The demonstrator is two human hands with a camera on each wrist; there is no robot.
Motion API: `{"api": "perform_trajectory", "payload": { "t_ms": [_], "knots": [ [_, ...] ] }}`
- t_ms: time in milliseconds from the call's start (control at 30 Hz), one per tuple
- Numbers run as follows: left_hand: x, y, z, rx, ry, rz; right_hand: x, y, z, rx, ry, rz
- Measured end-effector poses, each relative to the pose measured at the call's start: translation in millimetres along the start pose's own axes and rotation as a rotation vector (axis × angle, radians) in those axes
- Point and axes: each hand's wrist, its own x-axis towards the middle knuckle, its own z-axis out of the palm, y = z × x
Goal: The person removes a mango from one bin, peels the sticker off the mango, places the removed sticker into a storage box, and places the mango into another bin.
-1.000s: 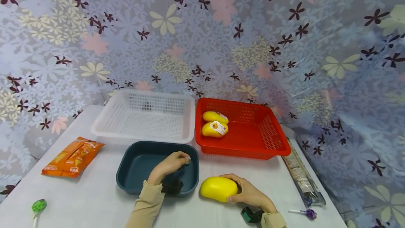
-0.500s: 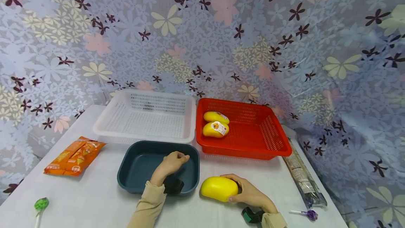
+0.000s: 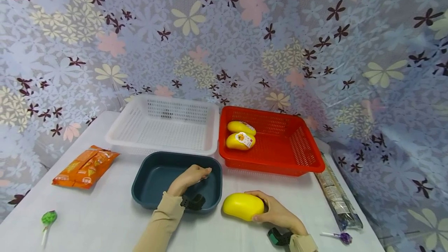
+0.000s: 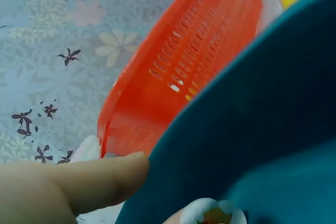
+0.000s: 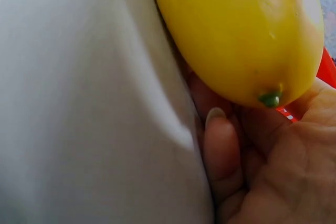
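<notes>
The left hand (image 3: pixel 190 176) is bending its fingers inside the dark teal basin (image 3: pixel 150 184), toward the three o'clock wall. In the left wrist view, a small white piece (image 4: pixel 210 211) with coloured print is showing beside one fingertip; whether the fingers are pinching it, I cannot tell. The right hand (image 3: pixel 274 209) is grasping the plain yellow fruit (image 3: pixel 241 206) by its three o'clock end. This fruit is lying between three and four o'clock from the basin.

Around them, a green lollipop (image 3: pixel 49 217) is lying between eight and nine o'clock from the basin, an orange packet (image 3: pixel 85 167) at nine. A white basket (image 3: pixel 171 135) is standing near twelve. At one o'clock from the grasped fruit, a red basket (image 3: pixel 276 147) is holding two labelled fruits (image 3: pixel 233 142) at its nine o'clock side. A long shiny packet (image 3: pixel 334 193) is lying near three o'clock from the grasped fruit, a purple lollipop (image 3: pixel 345 238) slightly lower.
</notes>
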Motion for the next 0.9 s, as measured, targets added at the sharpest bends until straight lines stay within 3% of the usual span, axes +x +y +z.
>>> {"api": "perform_trajectory", "payload": {
  "t_ms": [200,467,567,700,767,900],
  "knots": [
    [-0.7,-0.9,2.8,0.057,0.058,0.061,0.3,-0.8,-0.1,0.010,0.004,0.013],
    [-2.7,1.0,6.7,0.164,0.071,0.133,0.7,1.8,-0.9,0.034,-0.002,0.004],
    [-7.2,1.5,8.0,0.173,0.067,0.160,1.1,3.5,-0.9,0.037,-0.002,0.003],
    [-20.4,1.5,12.8,0.221,0.116,0.197,1.4,4.4,0.6,0.028,-0.012,0.002],
    [-26.7,3.6,17.6,0.247,0.153,0.238,0.6,3.5,1.3,0.028,-0.016,0.000],
    [-32.9,12.8,29.6,0.251,0.219,0.383,-0.9,3.0,0.0,0.024,-0.009,0.003]
  ]
}}
